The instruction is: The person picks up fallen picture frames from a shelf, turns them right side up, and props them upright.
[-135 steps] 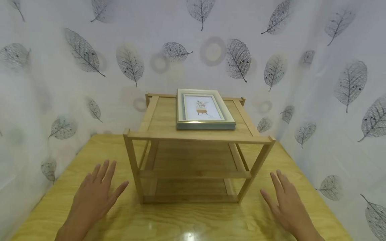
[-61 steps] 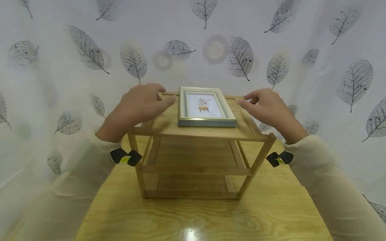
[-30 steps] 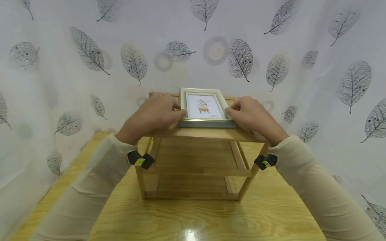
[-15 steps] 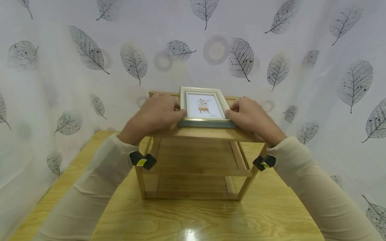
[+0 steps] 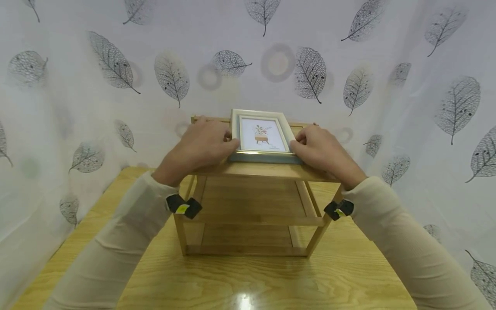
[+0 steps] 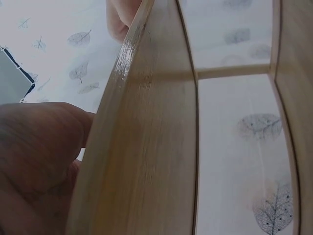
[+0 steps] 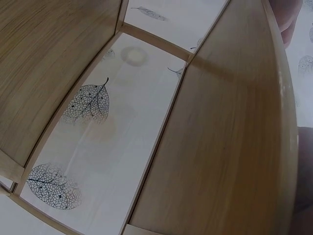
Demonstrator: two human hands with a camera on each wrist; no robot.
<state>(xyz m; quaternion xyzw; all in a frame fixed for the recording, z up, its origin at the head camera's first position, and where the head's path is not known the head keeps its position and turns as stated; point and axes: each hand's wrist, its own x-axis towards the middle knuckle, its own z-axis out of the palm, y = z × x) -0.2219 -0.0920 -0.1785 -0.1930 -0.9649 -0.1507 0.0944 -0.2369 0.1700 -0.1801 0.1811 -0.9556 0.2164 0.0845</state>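
Observation:
A pale gold picture frame [image 5: 286,129] lies face up over the top board of a three-tier wooden shelf [image 5: 263,172]. Its print shows a potted plant on a legged stand. My left hand [image 5: 199,144] grips the frame's left side near the front corner, thumb on the edge. Opposite it, my right hand [image 5: 321,146] pinches the right side. Most fingertips are hidden behind the hands and frame. In the left wrist view, the left hand [image 6: 39,156] appears beside the top board's edge [image 6: 132,127]; the right wrist view mostly shows the shelf boards [image 7: 220,132].
The shelf has a middle tier [image 5: 252,198] and a bottom tier [image 5: 246,237] beneath the hands. It stands on a yellow wood-grain table [image 5: 232,280]. A white curtain [image 5: 135,107] printed with grey leaves closes off the back and both sides.
Both hands rose from low beside the shelf, came in over its top and took hold of the frame's sides. Over the last second, the frame's far edge shifts slightly upward in view.

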